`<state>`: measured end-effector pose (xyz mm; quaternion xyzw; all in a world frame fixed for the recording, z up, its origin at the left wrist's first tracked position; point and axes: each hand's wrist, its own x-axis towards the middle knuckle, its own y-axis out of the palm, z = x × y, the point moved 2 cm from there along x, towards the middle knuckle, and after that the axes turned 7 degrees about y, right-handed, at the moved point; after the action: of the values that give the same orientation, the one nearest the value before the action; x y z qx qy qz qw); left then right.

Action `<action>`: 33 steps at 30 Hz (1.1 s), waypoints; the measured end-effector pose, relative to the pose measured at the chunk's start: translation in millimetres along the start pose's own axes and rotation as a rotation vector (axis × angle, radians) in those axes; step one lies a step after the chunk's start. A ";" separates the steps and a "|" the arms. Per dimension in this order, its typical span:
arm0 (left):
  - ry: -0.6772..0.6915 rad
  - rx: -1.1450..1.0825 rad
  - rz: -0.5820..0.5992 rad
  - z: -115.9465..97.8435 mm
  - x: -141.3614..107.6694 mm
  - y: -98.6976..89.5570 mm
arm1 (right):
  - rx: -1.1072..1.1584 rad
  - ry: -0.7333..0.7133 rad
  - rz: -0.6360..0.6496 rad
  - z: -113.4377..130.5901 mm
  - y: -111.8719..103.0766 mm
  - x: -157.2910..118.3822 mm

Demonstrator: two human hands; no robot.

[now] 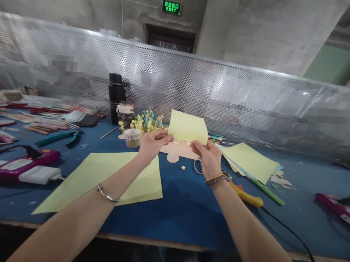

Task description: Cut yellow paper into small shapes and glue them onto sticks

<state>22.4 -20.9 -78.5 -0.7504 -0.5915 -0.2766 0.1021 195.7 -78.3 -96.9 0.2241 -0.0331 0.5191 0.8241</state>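
Observation:
Between both hands a small sheet of yellow paper [188,126] is held up above the table. My left hand [153,144] pinches its lower left corner, thumb on the near side. The lower right corner is gripped by my right hand [208,155], with the fingers curled behind it. A large yellow sheet [137,176] lies flat under my left forearm. Below the raised paper are a pale pink sheet [181,150] and a small round cream piece [172,158]. Scissors with a light ring handle [197,166] lie partly hidden by my right hand.
A stack of yellow sheets [252,160], a green strip [268,192] and a corded yellow-handled tool [247,197] lie right. Left are a purple power strip [20,166] and green-handled pliers [55,137]. Behind stand a white cup [132,138], jar [125,114] and black flask [115,96].

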 end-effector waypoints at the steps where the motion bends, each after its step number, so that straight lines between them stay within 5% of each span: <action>1: 0.011 0.025 0.010 -2.5 1.2 -2.2 | -0.013 -0.014 0.006 1.5 -1.1 0.3; 15: 0.056 0.076 -0.039 -10.0 9.3 -14.4 | -0.087 -0.109 0.017 7.2 -12.4 7.6; 23: -0.053 0.125 -0.025 11.2 9.4 -13.2 | -0.165 0.063 0.144 -0.3 -9.6 7.8; 33: -0.155 -0.013 0.214 21.1 -1.4 -3.3 | -0.111 0.125 0.229 -13.7 -14.3 15.8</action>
<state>25.3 -11.0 -97.2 -0.8291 -0.5122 -0.2090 0.0802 213.0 -64.6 -109.5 0.1402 -0.0356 0.6203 0.7709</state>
